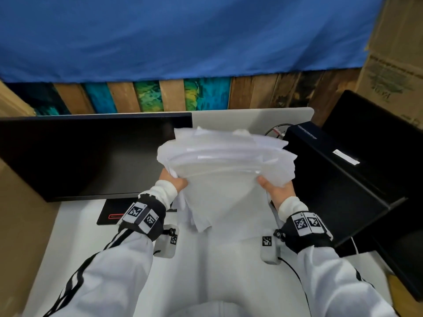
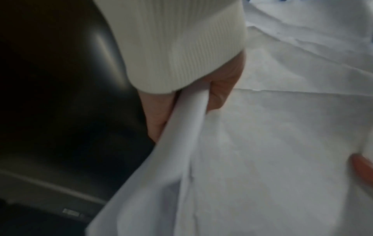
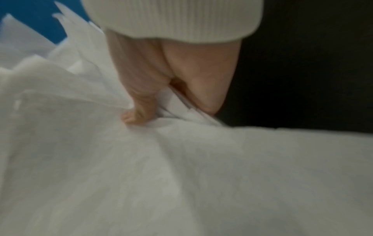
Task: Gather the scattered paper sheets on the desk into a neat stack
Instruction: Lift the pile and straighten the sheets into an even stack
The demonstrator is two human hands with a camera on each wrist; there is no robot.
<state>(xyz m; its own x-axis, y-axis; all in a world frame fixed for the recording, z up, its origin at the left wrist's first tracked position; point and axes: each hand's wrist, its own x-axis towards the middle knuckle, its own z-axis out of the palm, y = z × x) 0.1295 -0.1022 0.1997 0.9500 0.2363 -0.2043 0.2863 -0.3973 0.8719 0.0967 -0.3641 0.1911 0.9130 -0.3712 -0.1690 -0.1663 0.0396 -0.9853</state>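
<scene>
Black monitor (image 1: 91,156) at 9 o'clock, screen dark, its stand base (image 1: 112,212) with red stripe below. Black computer case (image 1: 332,179) at 3 o'clock, white label on top; cables (image 1: 278,130) just behind it. Blue cloth (image 1: 183,35) at 12 o'clock, hanging over painted wood planks (image 1: 160,97). Cardboard box (image 1: 396,65) at 2 o'clock. Second cardboard box (image 1: 20,213) at 8 o'clock.

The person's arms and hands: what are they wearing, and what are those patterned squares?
Both arms wear light grey jacket sleeves with black stripes and cream ribbed cuffs. The left hand and right hand are bare. Black wristbands carry black-and-white square code tags, with small grey camera units and thin black cables beneath.
</scene>
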